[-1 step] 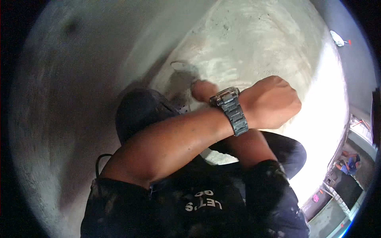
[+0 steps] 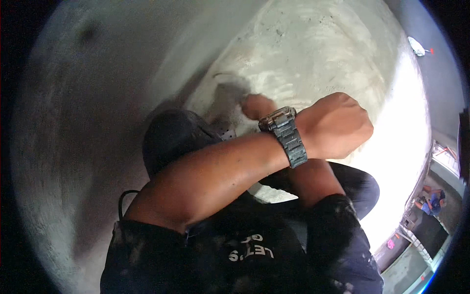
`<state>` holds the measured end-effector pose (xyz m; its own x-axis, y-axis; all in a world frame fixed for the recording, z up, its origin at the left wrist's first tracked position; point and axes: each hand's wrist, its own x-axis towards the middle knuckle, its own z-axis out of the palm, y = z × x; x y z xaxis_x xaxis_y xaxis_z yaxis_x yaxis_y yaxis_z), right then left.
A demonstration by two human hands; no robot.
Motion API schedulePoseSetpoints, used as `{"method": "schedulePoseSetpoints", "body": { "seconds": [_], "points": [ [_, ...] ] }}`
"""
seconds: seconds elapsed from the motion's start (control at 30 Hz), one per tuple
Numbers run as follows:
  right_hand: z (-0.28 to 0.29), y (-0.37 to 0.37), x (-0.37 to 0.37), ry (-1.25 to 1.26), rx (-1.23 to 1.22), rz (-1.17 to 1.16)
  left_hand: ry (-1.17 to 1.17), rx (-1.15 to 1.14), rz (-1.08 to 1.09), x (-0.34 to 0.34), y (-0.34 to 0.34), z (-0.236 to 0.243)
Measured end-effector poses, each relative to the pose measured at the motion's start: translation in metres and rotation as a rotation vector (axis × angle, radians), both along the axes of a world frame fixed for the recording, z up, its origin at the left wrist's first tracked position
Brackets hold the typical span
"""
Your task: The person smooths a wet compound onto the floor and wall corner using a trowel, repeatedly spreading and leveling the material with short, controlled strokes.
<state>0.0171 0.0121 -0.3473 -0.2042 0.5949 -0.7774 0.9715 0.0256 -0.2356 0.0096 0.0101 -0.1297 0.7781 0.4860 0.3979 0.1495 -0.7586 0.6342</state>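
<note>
My left forearm crosses my body from the lower left, a dark watch point(image 2: 285, 132) on its wrist. At its end my left hand point(image 2: 335, 125) is a closed fist, back upward, above my right knee; its fingers curl out of sight, so whatever they hold is hidden. Beneath that arm passes my right forearm. My right hand point(image 2: 259, 106), partly covered by the watch, is closed around the end of a grey trowel point(image 2: 229, 93), its blade smeared by motion. The trowel is at the pale, smoothed cement surface point(image 2: 313, 54), near its left edge.
A darker grey wall point(image 2: 98, 98) rises on the left. Beside my bent left knee point(image 2: 174, 137) shows a perforated shoe point(image 2: 226, 131). Strong light falls along the right. At far right are a white object point(image 2: 416, 46) with a red end and, farther off, another person point(image 2: 433, 203).
My right hand and the trowel have shifted slightly to the right and a little downward. The left arm stays nearly in place.
</note>
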Motion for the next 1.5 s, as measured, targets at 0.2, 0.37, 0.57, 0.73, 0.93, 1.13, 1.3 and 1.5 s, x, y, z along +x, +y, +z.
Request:
{"method": "schedulePoseSetpoints", "body": {
  "seconds": [0.2,0.37,0.57,0.73,0.93,1.13,1.3,1.5],
  "points": [
    [-0.066,0.022,0.056,-0.034,0.132,-0.273,-0.211,0.042,0.007,0.015,-0.008,-0.006],
    [0.002,-0.028,-0.031,0.100,0.018,-0.275,-0.075,0.025,0.031,0.001,-0.005,-0.004],
    [-0.045,0.005,0.133,-0.053,0.250,-0.445,-0.101,0.028,-0.013,0.009,-0.011,0.003],
    [-0.053,-0.002,0.136,-0.117,0.190,-0.591,-0.173,0.029,-0.019,0.019,-0.019,-0.006],
    [-0.004,-0.029,0.029,-0.032,0.020,-0.284,-0.133,0.032,-0.031,0.019,-0.030,-0.011],
    [-0.069,-0.037,0.151,-0.067,0.292,-0.452,-0.346,0.045,0.035,0.022,-0.033,-0.017],
    [-0.068,-0.039,0.076,-0.210,0.104,-0.513,-0.146,0.049,-0.024,0.022,-0.025,-0.015],
    [-0.040,-0.025,0.119,-0.091,0.202,-0.516,-0.172,0.045,-0.002,0.023,-0.027,-0.011]
  ]
}}
